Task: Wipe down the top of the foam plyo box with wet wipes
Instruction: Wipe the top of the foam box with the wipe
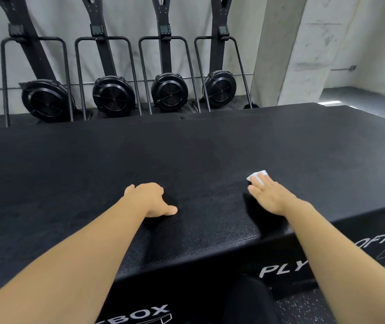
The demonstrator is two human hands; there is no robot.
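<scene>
Black, grainy top of the foam plyo box fills most of the view, running from edge to edge. White lettering shows on the near side face, partly hidden by your arms. Behind the box is a pale concrete wall with a leaning concrete pillar at the right. Four black upright ski machines stand in a row against the wall, fan housings low, just past the box's far edge. Speckled rubber floor is visible at the lower right.

Both your forearms are bare and reach forward over the near edge.

- Your left hand rests on the box top, left of centre. The knuckles are up and the thumb points right along the surface. The fingers bend down past the knuckles, loosely, with nothing visible in them.
- Your right hand lies flat, palm down, with the fingers straight and together, angled up and to the left.
- A folded white wet wipe sits on the box top under your right fingertips, pressed flat, with its far corner showing beyond them.

The two hands are well apart.
</scene>
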